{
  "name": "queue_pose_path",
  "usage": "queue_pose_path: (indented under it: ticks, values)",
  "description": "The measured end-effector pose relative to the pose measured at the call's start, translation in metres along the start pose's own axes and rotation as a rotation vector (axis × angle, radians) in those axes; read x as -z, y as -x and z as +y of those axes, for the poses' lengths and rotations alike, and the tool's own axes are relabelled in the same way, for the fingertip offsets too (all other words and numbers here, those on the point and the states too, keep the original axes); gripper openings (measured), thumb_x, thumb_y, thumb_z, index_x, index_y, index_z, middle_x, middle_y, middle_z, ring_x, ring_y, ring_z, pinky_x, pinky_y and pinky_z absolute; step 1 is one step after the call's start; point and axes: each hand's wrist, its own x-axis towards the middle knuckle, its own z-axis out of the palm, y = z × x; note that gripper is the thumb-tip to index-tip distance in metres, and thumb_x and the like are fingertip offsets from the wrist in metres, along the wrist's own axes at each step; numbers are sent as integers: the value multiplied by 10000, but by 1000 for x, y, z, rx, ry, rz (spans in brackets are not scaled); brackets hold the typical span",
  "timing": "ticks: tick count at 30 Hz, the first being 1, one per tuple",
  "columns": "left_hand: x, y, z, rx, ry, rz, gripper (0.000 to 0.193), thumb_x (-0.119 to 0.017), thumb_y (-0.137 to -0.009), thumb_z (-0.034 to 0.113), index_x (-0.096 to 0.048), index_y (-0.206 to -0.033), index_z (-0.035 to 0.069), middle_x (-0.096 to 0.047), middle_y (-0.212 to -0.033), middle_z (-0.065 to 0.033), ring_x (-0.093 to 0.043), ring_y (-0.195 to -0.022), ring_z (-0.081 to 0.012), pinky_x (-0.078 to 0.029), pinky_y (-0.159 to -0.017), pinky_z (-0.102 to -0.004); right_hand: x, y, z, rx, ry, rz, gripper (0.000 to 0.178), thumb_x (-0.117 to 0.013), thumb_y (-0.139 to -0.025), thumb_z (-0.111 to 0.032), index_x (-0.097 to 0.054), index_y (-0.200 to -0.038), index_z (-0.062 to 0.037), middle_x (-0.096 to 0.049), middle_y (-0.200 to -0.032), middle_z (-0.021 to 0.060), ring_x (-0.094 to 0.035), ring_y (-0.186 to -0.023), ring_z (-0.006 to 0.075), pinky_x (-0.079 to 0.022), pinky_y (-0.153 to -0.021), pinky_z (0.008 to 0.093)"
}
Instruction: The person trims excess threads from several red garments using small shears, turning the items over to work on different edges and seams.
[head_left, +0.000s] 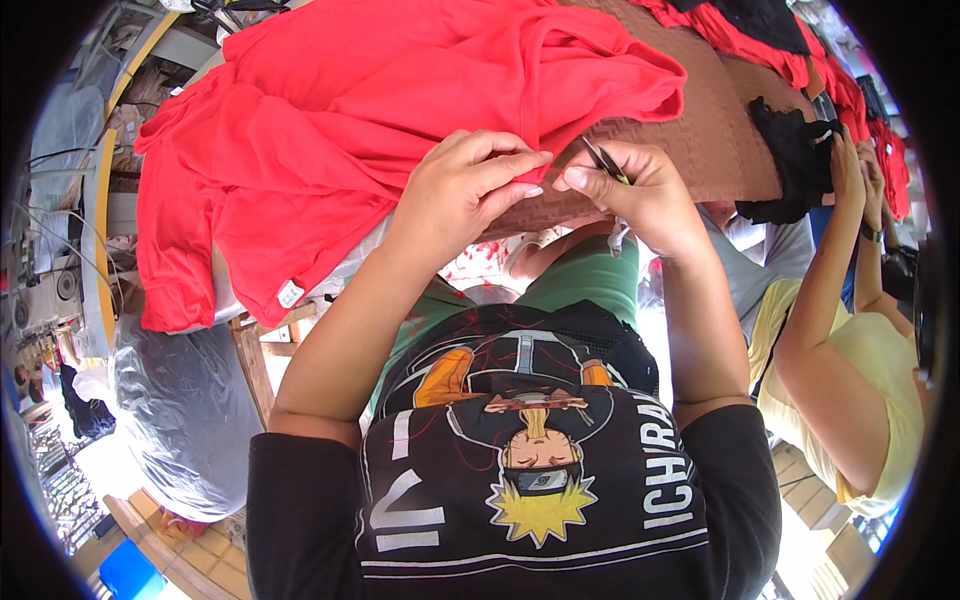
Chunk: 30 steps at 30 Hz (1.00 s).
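A large red garment (330,110) lies bunched over the brown padded work surface, its left part hanging down past the edge. My left hand (465,185) is at the garment's near edge, thumb and forefinger closed around a narrow bit of the red cloth. Just right of it, my right hand (635,190) is closed on a pair of small dark thread snips (607,162), whose blades point up and to the left. The right thumb and forefinger are pinched together; any thread between them is too fine to see.
Brown patterned covering (710,150) shows right of the garment. A person in a yellow top (850,390) works at the right with black cloth (785,150). A grey plastic-wrapped bundle (185,420) stands at lower left, beside a yellow-edged frame (103,230).
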Motion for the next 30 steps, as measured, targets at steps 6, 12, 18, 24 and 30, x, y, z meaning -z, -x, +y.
queue_pose_path:
  ticks: [6, 12, 18, 24, 30]
  values:
    - [-2, 1, 3, 44, 83, 37, 212, -723, -798, 158, -724, -1010, 141, -662, -954, -14, -621, -800, -201, -516, -719, -325, -5, -9, -20, -44, -72, -106, 196, -702, -884, -262, -740, -869, -70, -596, -678, -61, -443, -583, 8, -340, -529, 192]
    - [-5, 6, 8, 269, 266, 101, 140, -693, -862, 180, -694, -946, 68, -692, -782, -82, -670, -663, -219, -525, -606, -315, -13, -27, -49, 158, -164, 9, 209, -628, -928, -194, -710, -1074, -68, -716, -955, 9, -431, -511, 17, -353, -480, 173]
    - [2, 2, 6, 529, 492, 59, 200, -646, -922, 198, -631, -931, -2, -720, -863, -139, -712, -795, -189, -529, -688, -276, 2, -18, -28, 124, 72, 49, 176, -636, -916, -135, -709, -1055, -56, -703, -914, 22, -544, -676, 39, -453, -638, 202]
    - [1, 3, 6, 538, 502, 89, 225, -635, -932, 201, -619, -958, -23, -716, -857, -164, -708, -799, -178, -529, -698, -283, -9, -13, -1, 206, 328, 117, 149, -716, -844, -102, -700, -949, 2, -685, -827, 42, -634, -827, 101, -491, -757, 264]
    - [0, 7, 5, 567, 419, -14, 239, -626, -938, 215, -642, -956, -23, -716, -833, -129, -696, -770, -158, -530, -702, -283, -16, -13, -6, 62, 450, 1, 142, -721, -825, -101, -678, -900, 11, -689, -830, 74, -591, -645, 94, -463, -604, 245]
